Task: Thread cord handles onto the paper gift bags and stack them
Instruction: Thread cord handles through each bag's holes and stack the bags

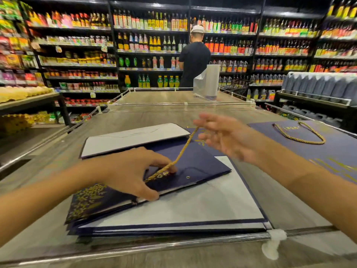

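Cord (184, 148), left fingers (164, 161) pinching, right fingers (207, 118) holding

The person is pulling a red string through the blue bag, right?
Not red: the head view shows a gold string. The left hand holds the blue bag, and the right hand holds the string's upper end, pulling it through.
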Available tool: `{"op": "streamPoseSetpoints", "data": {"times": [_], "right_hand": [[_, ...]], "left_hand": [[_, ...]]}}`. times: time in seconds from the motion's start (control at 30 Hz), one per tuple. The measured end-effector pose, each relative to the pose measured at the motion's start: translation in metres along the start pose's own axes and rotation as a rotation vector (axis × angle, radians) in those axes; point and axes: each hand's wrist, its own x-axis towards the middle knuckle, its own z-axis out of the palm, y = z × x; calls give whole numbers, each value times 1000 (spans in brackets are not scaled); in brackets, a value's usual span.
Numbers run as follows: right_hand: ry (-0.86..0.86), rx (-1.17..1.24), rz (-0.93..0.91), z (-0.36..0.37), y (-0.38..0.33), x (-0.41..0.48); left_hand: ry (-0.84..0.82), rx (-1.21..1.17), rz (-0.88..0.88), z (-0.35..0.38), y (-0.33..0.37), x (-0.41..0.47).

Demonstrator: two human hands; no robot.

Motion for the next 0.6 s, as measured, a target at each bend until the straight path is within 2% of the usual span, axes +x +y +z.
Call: {"op": "streamPoseSetpoints", "data": {"times": [0.1, 0.2, 0.37, 0.43, 0.53, 0.6], "right_hand": [[-4, -319, 111, 20, 20, 14], [24, -548, 148, 29, 30, 25], [21, -970, -74, 17, 34, 25], [-10, -1154, -108, 2, 29, 19], [-32, -1146, -52, -11, 15, 10], [22, -1290, -148, -15, 8, 9]], "left_hand": [[156, 45, 26, 6, 13, 6], [218, 52, 42, 13, 9, 5], [205, -17, 95, 16, -8, -1], [176, -86, 109, 13, -13, -1], [134, -124, 132, 9, -21, -3], [114, -131, 143, 7, -24, -6]]}}
